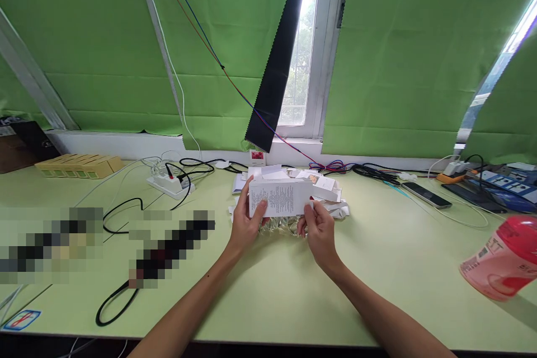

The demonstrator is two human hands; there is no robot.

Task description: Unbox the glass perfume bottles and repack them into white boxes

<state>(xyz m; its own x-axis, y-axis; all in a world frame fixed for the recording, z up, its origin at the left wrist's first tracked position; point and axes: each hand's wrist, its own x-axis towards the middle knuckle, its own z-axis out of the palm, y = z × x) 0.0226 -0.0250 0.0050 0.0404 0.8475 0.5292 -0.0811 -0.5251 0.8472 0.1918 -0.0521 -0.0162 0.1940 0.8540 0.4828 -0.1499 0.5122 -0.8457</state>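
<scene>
A small white printed carton (pixel 280 197) is being held up just above the pale green counter (pixel 268 285), near its middle and in front of the window. The printed face is turning toward the camera, with a flap standing open at its top edge. The left hand (pixel 245 224) is clamping the carton's left end, thumb lying across the printed face and fingers wrapping behind it. The right hand (pixel 319 229) is pinching the carton's lower right corner between thumb and forefinger, the other fingers curling loosely below. So both grips are closing on the same carton.

Directly beneath the carton, crinkled silver foil (pixel 280 226) is lying on the counter, between the two hands. Just behind it a loose heap of white flattened cartons and paper (pixel 323 187) is spreading across the counter.

Farther left, a white power strip (pixel 170 183) is sitting with a black cable (pixel 121 212) looping away from it, and a row of yellow boxes (pixel 79 165) is resting near the wall. To the right, well apart from the hands, a dark phone (pixel 425 194) is lying flat, and a pink bottle (pixel 501 260) is lying tilted at the counter's right edge. Green blinds (pixel 104 39) are hanging behind everything.
</scene>
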